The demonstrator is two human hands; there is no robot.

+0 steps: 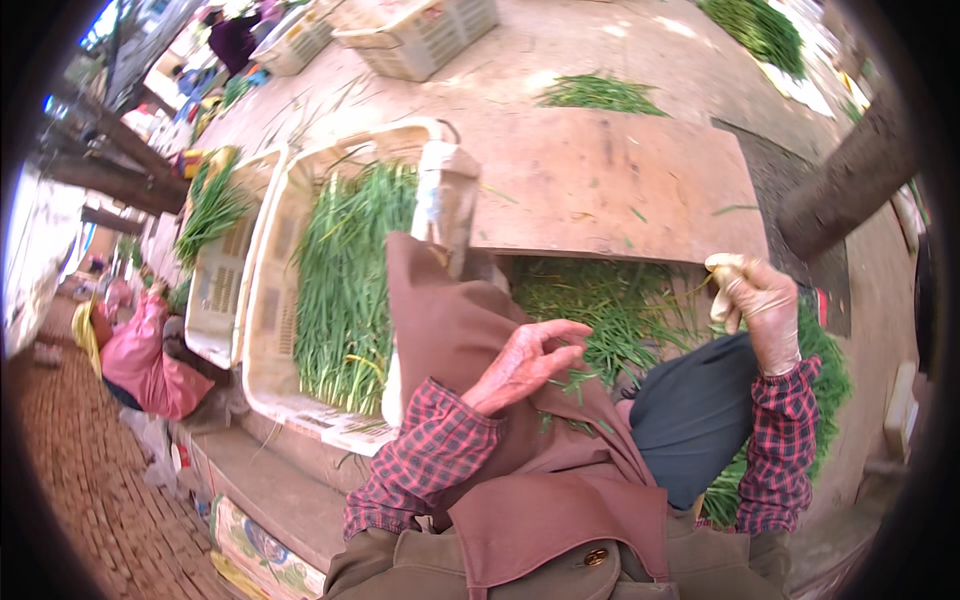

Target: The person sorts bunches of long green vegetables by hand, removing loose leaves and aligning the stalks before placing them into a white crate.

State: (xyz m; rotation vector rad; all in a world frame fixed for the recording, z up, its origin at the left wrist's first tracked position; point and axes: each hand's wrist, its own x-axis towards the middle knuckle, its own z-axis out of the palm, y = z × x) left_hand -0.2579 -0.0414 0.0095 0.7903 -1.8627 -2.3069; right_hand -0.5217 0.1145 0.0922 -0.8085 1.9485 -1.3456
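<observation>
My left hand (530, 368) hovers above the brown apron (560, 460), palm inward, fingers apart and loosely curved, with nothing visible in it. My right hand (757, 308), in a pale thin glove, is raised by the right end of the wooden board (610, 180). Its fingers are closed, and a thin yellowish leaf (706, 283) shows at the fingertips. Loose green chives (620, 335) lie below the board's near edge, with cut bits on the apron. To my left a white plastic crate (262, 310) holds long chives (350, 290) laid side by side.
More chives (825, 400) are piled beside my right leg. A second crate (225, 270) stands farther left, near a person in pink (160, 365). Other crates (420, 40) stand at the back. A thick post (850, 175) rises on the right. Chives (605, 93) lie beyond the board.
</observation>
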